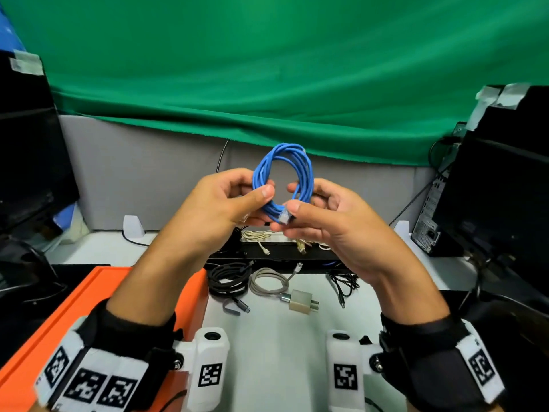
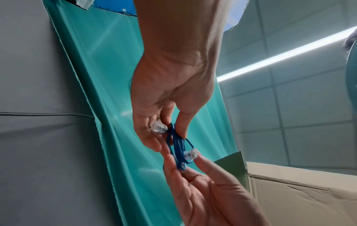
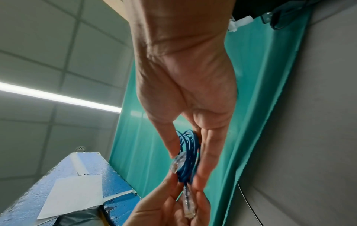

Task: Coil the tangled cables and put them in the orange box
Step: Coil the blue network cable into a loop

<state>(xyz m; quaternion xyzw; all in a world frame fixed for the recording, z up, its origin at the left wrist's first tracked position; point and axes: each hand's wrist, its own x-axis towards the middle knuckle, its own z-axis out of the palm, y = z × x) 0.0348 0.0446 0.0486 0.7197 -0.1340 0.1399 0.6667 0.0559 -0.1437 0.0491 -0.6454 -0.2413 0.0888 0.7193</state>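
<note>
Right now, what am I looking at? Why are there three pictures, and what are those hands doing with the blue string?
No machine here: these are a person's two bare hands. One camera sits on the person's head and looks down at the desk. Two more sit on the wrists, on straps with black-and-white square patterns, and look along each hand.

The blue string is a thin blue network cable, wound into a ring. The left hand and the right hand both grip it in the air; the right thumb and finger pinch its clear plastic plug.

On the white desk lie a coiled black cable, a coiled grey cable and a small cream wall charger. The orange box waits at the left.
</note>
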